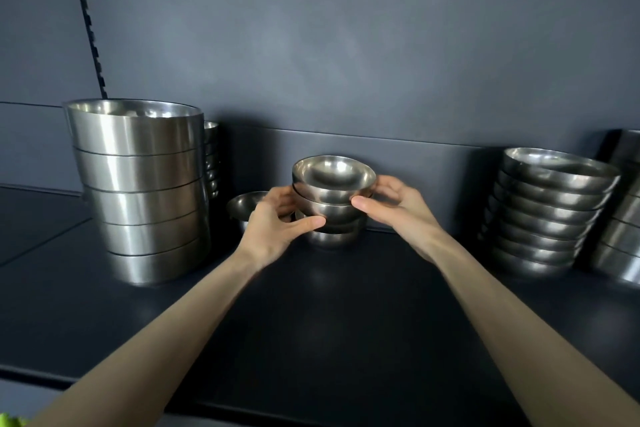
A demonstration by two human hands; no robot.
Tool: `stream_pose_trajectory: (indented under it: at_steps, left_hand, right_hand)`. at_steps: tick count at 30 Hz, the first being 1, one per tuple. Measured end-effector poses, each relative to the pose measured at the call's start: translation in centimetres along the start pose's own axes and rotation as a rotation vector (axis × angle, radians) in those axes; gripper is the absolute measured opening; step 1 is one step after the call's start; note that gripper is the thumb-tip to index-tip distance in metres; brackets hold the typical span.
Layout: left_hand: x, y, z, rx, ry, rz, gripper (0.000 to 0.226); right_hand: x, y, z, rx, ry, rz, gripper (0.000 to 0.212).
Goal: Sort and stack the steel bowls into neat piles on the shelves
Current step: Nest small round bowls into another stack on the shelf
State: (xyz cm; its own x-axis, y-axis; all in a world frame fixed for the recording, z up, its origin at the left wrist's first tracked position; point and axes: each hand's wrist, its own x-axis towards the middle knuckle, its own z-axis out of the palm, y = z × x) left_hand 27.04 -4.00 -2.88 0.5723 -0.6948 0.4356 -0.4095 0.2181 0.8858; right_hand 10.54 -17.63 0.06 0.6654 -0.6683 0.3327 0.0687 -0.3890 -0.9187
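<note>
Both hands are holding the small pile (334, 204) of little steel bowls, which is sitting in the middle of the shelf (311, 305), close to its back edge. The left hand (277, 222) is curling round the left side of the pile, and its thumb is pressing on the front of the lower bowls. The right hand (391, 208) is wrapping round the right side, and its thumb is lying on the front just under the top bowl. So each hand is clamping on the pile from its own side. The pile seems to be resting on the shelf, but I cannot tell for sure. I think the person is making this pile tidy, because the bowls are looking a little crooked on each other. A lone bowl (244, 206) is sitting just beside the pile on its left, partly hiding behind the left hand. It looks about the same size, so the next move is probably letting go with one hand, picking that bowl up and dropping it softly into the top one. The other hand should be steadying the pile, since shiny bowls slide easily. A big pile (138, 184) of wide bowls is standing near the left end, and a leaning pile (550, 208) is standing near the right end.
</note>
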Motion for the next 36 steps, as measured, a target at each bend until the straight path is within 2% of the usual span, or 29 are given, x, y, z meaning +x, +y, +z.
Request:
stream_pose_trajectory:
  at_steps: [5, 13, 17, 19, 25, 30, 33, 36]
  left_hand:
    - [0.7, -1.0, -0.4, 0.173, -0.047, 0.020, 0.040]
    - [0.5, -1.0, -0.1, 0.330, -0.053, 0.040, 0.035]
    - [0.3, -0.9, 0.9, 0.326, -0.077, 0.046, 0.038]
    - [0.1, -0.6, 1.4, 0.324, -0.085, 0.039, 0.046]
    - [-0.6, -0.4, 2.9, 0.259, -0.129, 0.008, 0.047]
    - [-0.8, -0.1, 4.1, 0.203, -0.152, -0.006, 0.030]
    - [-0.7, -0.2, 4.5, 0.162, -0.167, -0.015, 0.035]
    - [-0.6, -0.7, 4.8, 0.117, -0.146, -0.029, 0.036]
  right_hand:
    - [0.7, 1.4, 0.5, 0.061, -0.013, 0.048, 0.048]
    - [0.3, 1.9, 0.3, 0.096, -0.046, 0.076, 0.040]
    - [-0.1, 1.9, -0.7, 0.134, -0.038, 0.067, 0.051]
    - [-0.5, 2.0, -1.2, 0.137, -0.033, 0.065, 0.052]
    - [-1.2, 2.4, -2.9, 0.088, -0.018, 0.047, 0.052]
    - [-1.7, 3.0, -3.8, 0.049, 0.026, 0.024, 0.054]
    - [-1.7, 3.7, -4.1, 0.043, 0.045, 0.025, 0.050]
    - [-1.7, 4.1, -4.1, 0.042, 0.050, 0.024, 0.054]
